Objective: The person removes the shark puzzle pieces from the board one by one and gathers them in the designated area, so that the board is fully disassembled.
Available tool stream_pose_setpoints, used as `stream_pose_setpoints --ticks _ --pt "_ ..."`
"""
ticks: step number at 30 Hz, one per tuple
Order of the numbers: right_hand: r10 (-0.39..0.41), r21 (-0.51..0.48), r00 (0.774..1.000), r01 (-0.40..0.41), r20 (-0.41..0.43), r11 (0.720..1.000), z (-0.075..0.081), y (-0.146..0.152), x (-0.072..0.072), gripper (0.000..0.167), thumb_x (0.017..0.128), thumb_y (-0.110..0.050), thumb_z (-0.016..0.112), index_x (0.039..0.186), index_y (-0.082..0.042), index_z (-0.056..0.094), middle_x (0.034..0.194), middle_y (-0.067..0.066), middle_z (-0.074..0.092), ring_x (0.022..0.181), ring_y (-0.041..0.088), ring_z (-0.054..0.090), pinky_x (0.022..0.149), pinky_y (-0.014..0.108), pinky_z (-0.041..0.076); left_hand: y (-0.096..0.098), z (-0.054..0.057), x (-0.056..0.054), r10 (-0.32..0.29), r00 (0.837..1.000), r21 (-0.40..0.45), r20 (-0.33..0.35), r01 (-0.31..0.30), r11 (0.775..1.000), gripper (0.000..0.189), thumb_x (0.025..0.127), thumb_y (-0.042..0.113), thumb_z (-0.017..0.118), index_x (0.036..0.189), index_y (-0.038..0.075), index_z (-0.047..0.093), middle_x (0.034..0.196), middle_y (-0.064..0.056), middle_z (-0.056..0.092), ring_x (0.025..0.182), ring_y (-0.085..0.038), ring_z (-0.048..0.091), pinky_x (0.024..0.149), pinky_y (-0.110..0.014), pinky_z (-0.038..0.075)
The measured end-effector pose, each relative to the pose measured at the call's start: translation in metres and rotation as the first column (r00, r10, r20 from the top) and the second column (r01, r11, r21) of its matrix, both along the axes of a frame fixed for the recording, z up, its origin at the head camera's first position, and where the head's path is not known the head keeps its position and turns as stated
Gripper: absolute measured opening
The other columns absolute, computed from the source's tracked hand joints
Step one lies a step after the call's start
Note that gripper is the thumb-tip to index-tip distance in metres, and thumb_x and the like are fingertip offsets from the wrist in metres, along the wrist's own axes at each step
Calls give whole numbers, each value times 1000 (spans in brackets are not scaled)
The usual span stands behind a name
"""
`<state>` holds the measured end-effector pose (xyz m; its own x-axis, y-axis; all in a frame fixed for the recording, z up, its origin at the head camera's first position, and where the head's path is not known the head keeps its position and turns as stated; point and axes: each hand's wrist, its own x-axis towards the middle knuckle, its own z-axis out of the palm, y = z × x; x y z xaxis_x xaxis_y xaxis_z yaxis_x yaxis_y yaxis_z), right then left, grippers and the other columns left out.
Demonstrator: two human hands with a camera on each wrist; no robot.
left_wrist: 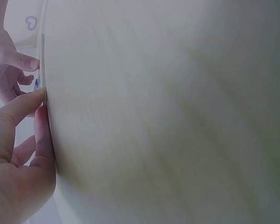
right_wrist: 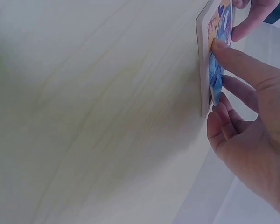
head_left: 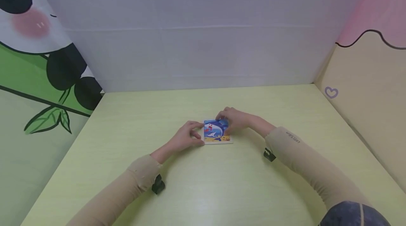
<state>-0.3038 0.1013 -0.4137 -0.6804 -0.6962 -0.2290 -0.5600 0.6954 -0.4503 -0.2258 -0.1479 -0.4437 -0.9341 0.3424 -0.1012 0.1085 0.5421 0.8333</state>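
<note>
Pinching tilted blue piece with right hand over picture board's right end; holding left edge with left hand.

Blue and yellow cartoon panel, beige sleeves; pale yellow table

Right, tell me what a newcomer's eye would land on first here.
Probably the small bright blue picture board at the middle of the pale table, with the left hand touching its left edge and the right hand pinching a blue piece at its right side. After that, likely the big cartoon face at upper left, then the little purple heart on the right wall.
</note>
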Motion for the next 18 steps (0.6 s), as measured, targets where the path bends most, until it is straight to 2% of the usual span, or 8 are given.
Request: stream_pose_setpoints --ticks 5,14,18 --pt "28 18 999 -28 -22 999 1 0 -3 62 80 -19 80 138 -11 57 129 11 56 120 26 50 107 45 44 0 0 -1 -9 1000 0 -4 9 1000 72 79 8 81 143 3 49 146 -18 42 99 -19 68 76 -23 57" --pt "72 8 996 -72 -49 997 2 -1 -6 51 84 -3 71 134 -6 60 132 15 55 126 31 54 110 45 45 -1 -1 -3 -20 1000 -14 -22 20 1000 70 78 7 81 141 4 51 143 -18 44 96 -17 69 74 -21 56" --pt "61 -1 995 -62 -76 998 3 0 -4 48 85 0 68 131 -7 63 129 14 58 124 32 56 108 45 47 -1 -2 -3 -22 1000 -16 -20 22 1000 69 78 8 81 141 4 51 143 -18 44 97 -18 68 73 -22 57"
